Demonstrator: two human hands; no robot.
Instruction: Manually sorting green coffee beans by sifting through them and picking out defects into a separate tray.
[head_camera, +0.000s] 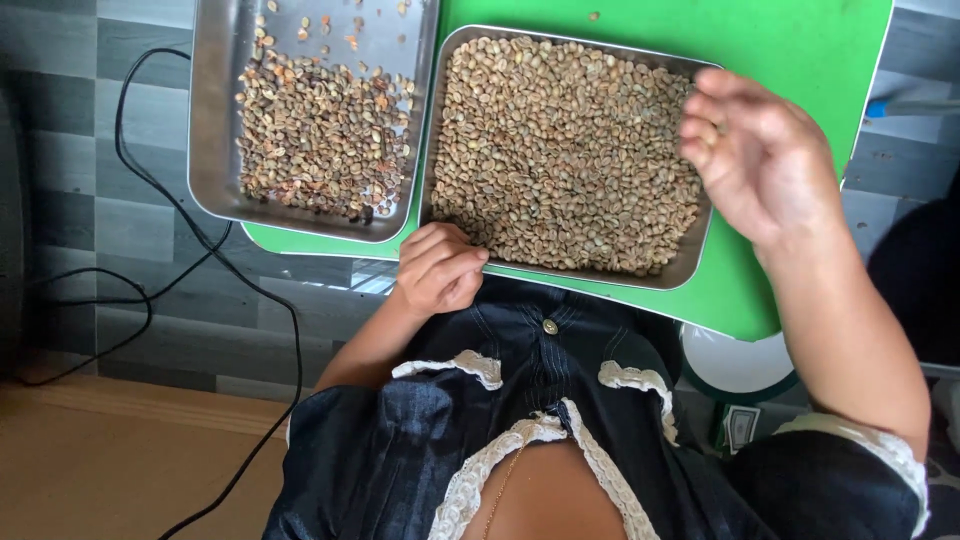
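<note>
We see the left hand (440, 268) curled into a loose fist at the near edge of the right tray (690, 265), its knuckles touching the rim; whether it grips any beans we cannot tell. The right hand (760, 160) hangs open, palm turned up and fingers loosely bent, above the right end of that same tray, and holds nothing we can make out.

The right tray is a shallow rectangular metal pan filled almost edge to edge with pale greenish-tan coffee beans (560, 150) in 1 even layer. Just left of it, nearly touching, lies a second metal tray (210, 120). It holds a smaller heap of darker, browner, mixed beans (320, 135) gathered toward its near half, with a few scattered at the far end and bare metal along its left wall.

Both trays rest on a bright green table (800, 40) with a white edge. 1 stray bean (594, 16) lies on the green surface beyond the right tray.

Near the person's right side, below the table edge, we see a round white object with a dark green rim (738, 368), and beside it a small green package with a white rectangular label (740, 426). On the left, black cables (170, 200) loop across the grey plank floor (100, 120), and a tan mat (100, 470) lies nearest.
</note>
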